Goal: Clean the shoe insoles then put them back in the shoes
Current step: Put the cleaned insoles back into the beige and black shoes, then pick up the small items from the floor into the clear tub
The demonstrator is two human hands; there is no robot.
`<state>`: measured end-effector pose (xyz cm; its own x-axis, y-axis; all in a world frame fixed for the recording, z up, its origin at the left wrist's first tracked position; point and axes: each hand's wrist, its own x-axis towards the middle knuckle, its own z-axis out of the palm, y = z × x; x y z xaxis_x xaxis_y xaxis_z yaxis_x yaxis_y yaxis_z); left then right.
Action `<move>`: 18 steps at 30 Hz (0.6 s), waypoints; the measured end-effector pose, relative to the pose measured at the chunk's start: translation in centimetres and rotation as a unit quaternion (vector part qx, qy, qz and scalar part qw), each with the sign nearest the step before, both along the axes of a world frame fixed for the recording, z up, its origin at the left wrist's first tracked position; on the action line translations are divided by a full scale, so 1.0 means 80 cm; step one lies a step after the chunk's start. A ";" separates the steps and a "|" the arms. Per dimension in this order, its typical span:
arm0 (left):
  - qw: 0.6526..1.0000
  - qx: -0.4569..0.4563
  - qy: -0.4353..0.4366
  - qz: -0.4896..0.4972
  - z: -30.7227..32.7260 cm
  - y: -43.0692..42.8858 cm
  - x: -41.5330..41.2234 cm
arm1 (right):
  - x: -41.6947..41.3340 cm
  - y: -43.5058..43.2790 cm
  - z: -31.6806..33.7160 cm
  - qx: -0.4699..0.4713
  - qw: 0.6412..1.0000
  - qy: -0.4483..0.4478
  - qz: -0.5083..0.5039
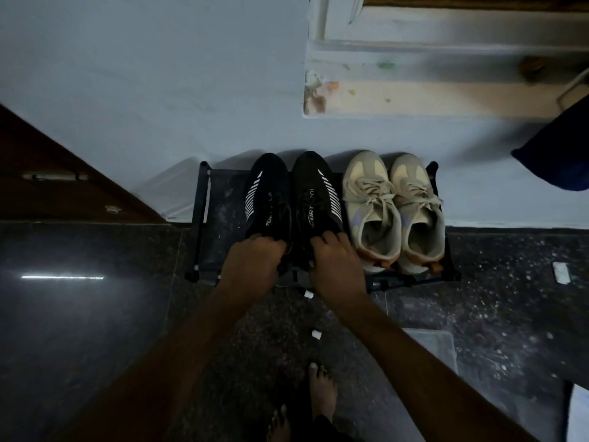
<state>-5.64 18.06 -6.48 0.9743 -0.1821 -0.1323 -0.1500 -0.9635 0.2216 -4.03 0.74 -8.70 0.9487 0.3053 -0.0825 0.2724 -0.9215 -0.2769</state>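
Observation:
Two black sports shoes with white stripes stand side by side on a low dark shoe rack (204, 218), toes to the wall. My left hand (251, 266) grips the heel opening of the left black shoe (267, 199), fingers curled into it. At the heel of the right black shoe (315, 199), my right hand (338, 266) grips the collar the same way. Both hands hide the shoe openings, so no insole shows.
A pair of beige lace-up shoes (395, 212) sits on the rack right of the black pair. A brown door (63, 186) stands at the left. Dark blue cloth (554, 154) hangs at the right. My bare feet (318, 397) are on the dark speckled floor.

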 end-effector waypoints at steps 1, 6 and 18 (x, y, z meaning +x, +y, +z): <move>1.000 0.006 -0.008 0.001 -0.003 0.000 -0.003 | -0.004 -0.003 0.000 0.003 1.000 -0.003 0.002; 0.997 0.020 -0.071 0.022 -0.010 0.001 -0.022 | -0.042 -0.018 0.005 0.029 0.997 -0.073 -0.011; 0.974 -0.023 -0.200 -0.101 -0.090 -0.026 -0.127 | -0.152 -0.062 -0.064 0.116 0.987 -0.103 -0.043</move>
